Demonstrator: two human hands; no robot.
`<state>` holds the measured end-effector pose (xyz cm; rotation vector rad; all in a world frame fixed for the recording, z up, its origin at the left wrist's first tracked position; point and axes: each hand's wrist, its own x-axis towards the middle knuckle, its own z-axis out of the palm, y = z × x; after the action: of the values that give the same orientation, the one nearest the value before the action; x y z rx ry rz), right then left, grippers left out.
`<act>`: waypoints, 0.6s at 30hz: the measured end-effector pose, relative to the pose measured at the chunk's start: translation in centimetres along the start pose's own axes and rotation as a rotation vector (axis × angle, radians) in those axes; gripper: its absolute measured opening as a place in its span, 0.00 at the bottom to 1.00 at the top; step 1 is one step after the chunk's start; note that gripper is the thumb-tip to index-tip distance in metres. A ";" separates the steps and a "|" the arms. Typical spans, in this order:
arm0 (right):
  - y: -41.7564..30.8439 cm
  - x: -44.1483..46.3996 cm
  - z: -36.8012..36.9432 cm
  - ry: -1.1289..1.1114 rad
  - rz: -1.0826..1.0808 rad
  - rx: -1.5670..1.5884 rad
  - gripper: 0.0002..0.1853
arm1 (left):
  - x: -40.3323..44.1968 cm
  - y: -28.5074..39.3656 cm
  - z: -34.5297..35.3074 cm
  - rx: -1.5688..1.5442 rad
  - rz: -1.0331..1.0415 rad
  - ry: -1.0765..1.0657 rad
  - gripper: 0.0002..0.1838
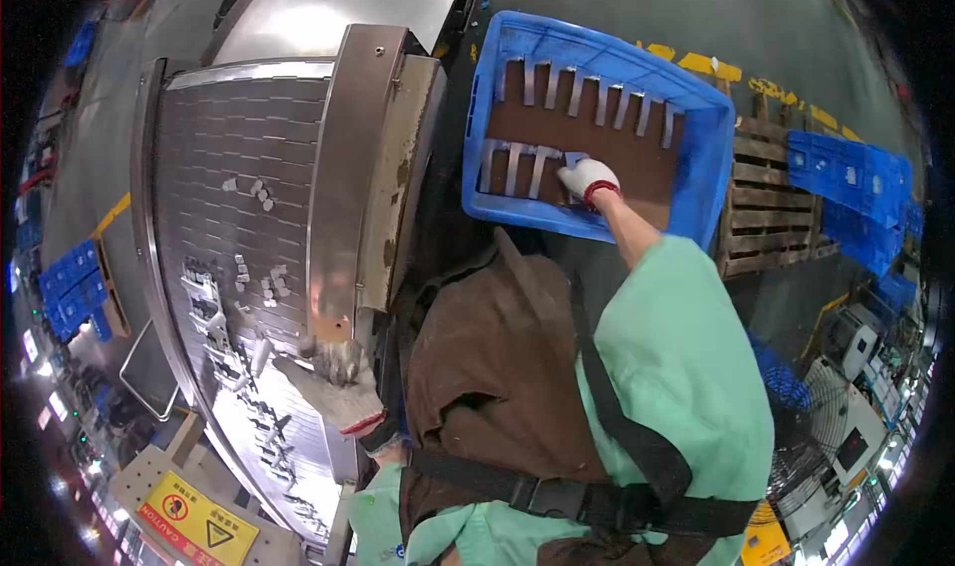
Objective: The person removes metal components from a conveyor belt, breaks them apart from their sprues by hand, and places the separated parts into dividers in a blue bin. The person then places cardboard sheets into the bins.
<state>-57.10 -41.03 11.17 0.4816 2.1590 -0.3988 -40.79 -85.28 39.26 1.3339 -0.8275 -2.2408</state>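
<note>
My right hand (589, 178), in a white glove with a red cuff, is inside the blue crate (711, 158), its fingers closed round a small grey part at the end of the lower row. Metal strips (575, 94) stand in a row along the crate's far side, with several more at its near left, on brown sheet (557, 128). My left hand (338, 385), in a soiled glove, is over the near edge of the metal conveyor (239, 148); what its fingers hold, if anything, is unclear. Metal castings (211, 312) lie on the conveyor beside it.
Small pale pieces (263, 196) are scattered on the conveyor. A wooden pallet (771, 203) is right of the crate, with blue crates (851, 173) beyond it. A fan (811, 417) stands at the lower right, and a yellow caution sign (199, 521) is at the lower left.
</note>
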 end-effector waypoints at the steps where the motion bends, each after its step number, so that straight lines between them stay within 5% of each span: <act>1: -0.6 -0.3 -0.6 -0.085 -0.026 -0.055 0.32 | -0.2 -0.3 0.1 0.011 0.011 0.053 0.26; 9: -0.4 -0.1 -0.2 -0.066 -0.154 -0.168 0.36 | -3.0 -2.3 3.9 0.323 0.018 0.432 0.30; 11: -2.6 -4.0 -4.1 -0.039 -0.274 -0.164 0.39 | -3.2 -2.7 1.4 0.554 0.122 0.143 0.32; 12: -5.9 -8.7 -6.8 0.089 -0.287 -0.050 0.40 | -2.8 -2.8 1.0 0.672 0.113 0.191 0.27; 13: -6.9 -10.2 -7.0 0.213 -0.384 0.093 0.38 | -2.6 -2.3 2.1 0.503 0.017 0.235 0.21; 14: -9.0 -13.0 -7.2 0.367 -0.590 0.210 0.37 | -2.6 -2.7 2.1 0.693 0.105 0.164 0.25; 15: -12.2 -16.6 -8.5 0.450 -0.851 0.088 0.40 | -2.6 -3.1 2.0 0.877 0.207 0.109 0.29; 16: -15.1 -19.2 -9.0 0.315 -0.992 0.253 0.48 | -2.2 -2.5 2.5 0.828 0.048 0.107 0.28; 17: -17.7 -20.4 -8.2 0.536 -1.396 0.112 0.55 | -1.8 -2.9 1.9 0.828 0.043 0.028 0.29; 18: -20.5 -23.7 -7.9 0.457 -1.488 0.092 0.56 | -1.6 -2.9 1.7 0.955 0.147 -0.108 0.28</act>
<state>-59.14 -60.05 37.20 -1.2229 2.5795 -1.2455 -41.63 -81.66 39.00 1.4195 -2.1182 -1.8339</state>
